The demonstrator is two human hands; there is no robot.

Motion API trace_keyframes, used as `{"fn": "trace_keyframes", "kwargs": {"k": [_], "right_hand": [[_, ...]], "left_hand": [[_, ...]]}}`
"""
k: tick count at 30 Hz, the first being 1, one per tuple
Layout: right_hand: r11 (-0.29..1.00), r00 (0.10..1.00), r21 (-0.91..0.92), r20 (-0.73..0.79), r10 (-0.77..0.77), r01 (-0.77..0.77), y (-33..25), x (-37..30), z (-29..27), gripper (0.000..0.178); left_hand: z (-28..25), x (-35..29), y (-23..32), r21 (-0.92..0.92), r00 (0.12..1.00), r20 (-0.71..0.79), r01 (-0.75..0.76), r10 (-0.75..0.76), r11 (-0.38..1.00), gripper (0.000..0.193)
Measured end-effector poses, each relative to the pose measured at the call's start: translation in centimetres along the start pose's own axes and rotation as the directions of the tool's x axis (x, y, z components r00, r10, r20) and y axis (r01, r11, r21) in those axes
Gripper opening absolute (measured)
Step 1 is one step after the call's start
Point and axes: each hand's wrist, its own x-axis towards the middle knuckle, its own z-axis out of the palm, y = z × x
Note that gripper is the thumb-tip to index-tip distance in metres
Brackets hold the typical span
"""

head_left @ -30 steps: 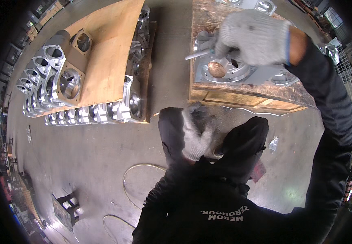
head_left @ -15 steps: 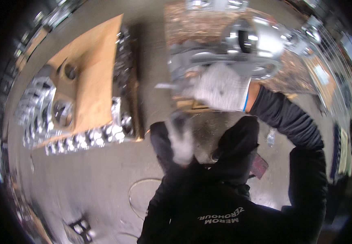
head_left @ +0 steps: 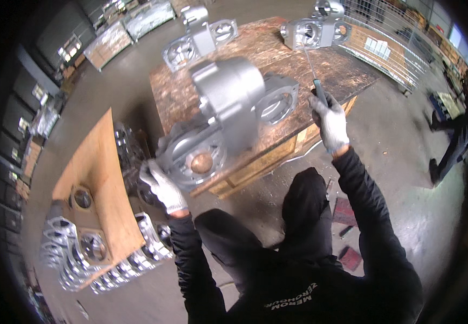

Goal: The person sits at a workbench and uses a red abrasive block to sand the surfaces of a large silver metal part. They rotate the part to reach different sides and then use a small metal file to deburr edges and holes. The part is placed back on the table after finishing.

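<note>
A large silver metal casting (head_left: 234, 89), with a raised cylinder and ring-shaped flanges, stands at the near left corner of a wooden-topped bench (head_left: 347, 70). It is blurred. Beside its near left flange is my left hand (head_left: 163, 189) in a white glove, fingers partly stretched and apart; whether they touch the rim is unclear. Out to the right, my gloved right hand (head_left: 332, 121) is closed around the dark teal handle of a thin-shafted hand tool (head_left: 319, 89). The shaft points away, its tip in front of another casting (head_left: 305, 33) at the far right.
A third casting (head_left: 199, 38) stands at the bench's far left. On the left, more castings (head_left: 128, 270) are stacked around an upright brown board (head_left: 101, 183). A wire cage (head_left: 385, 38) stands beyond the bench. Another person (head_left: 463, 129) is at the right edge.
My view has swung, showing more of the bench. My right hand has left the near casting and moved right with the tool. My left hand has gone from my lap to beside the casting, which has turned.
</note>
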Motion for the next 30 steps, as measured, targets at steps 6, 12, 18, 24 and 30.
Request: {"fn": "trace_keyframes", "kwargs": {"k": [6, 12, 18, 24, 30], "right_hand": [[0.983, 0.991, 0.181, -0.133, 0.009, 0.015, 8.4, 14.7, -3.0, 0.032], [0.983, 0.992, 0.135, 0.044, 0.121, -0.126, 9.3, 13.8, -1.5, 0.033], [0.963, 0.984, 0.265, -0.152, 0.095, -0.053, 9.2, 7.9, -2.4, 0.034], [0.813, 0.848, 0.547, -0.513, 0.136, 0.2, 11.4, 2.6, -0.9, 0.023], [0.799, 0.785, 0.542, -0.6, 0.151, 0.261, 10.4, 2.9, 1.3, 0.036]], "left_hand": [[2.8, -0.5, -1.0, -0.348, 0.989, 0.04, 0.147, -0.142, 0.926, 0.032], [4.0, -0.2, 0.7, -0.449, 0.88, 0.178, 0.471, -0.44, 0.76, 0.043], [4.1, 4.6, -3.9, -0.384, 0.921, 0.177, 0.389, -0.347, 0.837, 0.041], [7.4, 9.6, -6.4, -0.259, 0.944, 0.289, 0.234, -0.156, 0.937, 0.041], [8.1, 11.4, -7.9, -0.177, 0.96, 0.259, 0.152, -0.103, 0.973, 0.036]]}}
